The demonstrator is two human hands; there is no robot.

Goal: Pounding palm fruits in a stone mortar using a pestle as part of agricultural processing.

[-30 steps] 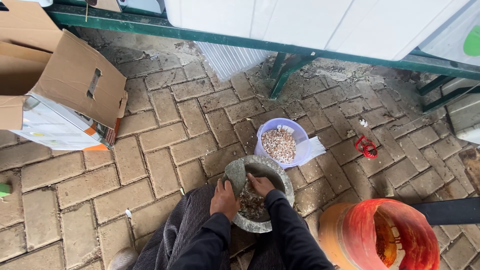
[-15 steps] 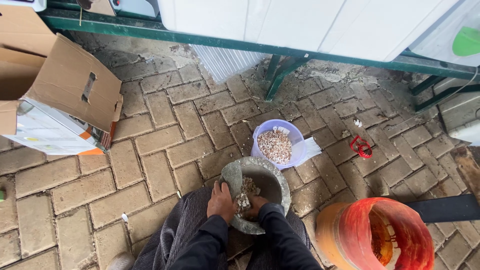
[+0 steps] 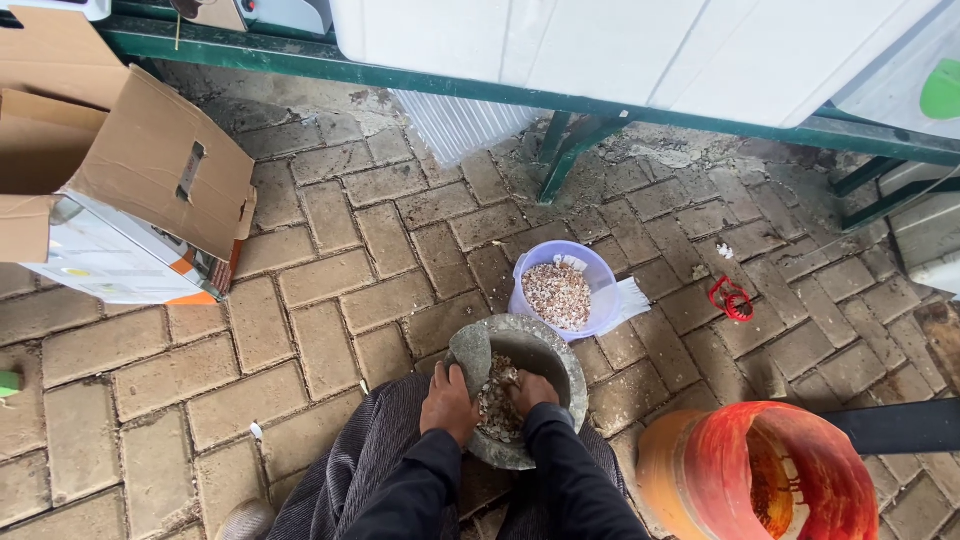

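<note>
Shell bits [image 3: 497, 400] in stone mortar [image 3: 560, 365], under right hand [image 3: 530, 392] curled fingers; left hand [image 3: 449, 402] grips rim.

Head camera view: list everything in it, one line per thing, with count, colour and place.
Stone mortar: one, grey, centre bottom, holding pale crushed bits.
Pestle: one, grey stone, at the mortar's left rim.
Plastic bowl: one, lilac, just beyond the mortar, full of pale shell-like pieces.
Bucket: one, orange-red, lower right.
Cardboard box: one, brown, open, upper left.
Red ring-shaped item: one, on the paving right of the bowl.
Metal frame: green, along the top.
Brick paving: grey-brown, underfoot.
Left hand: on the mortar's left rim beside the pestle.
Right hand: inside the mortar, on the crushed bits.
</note>
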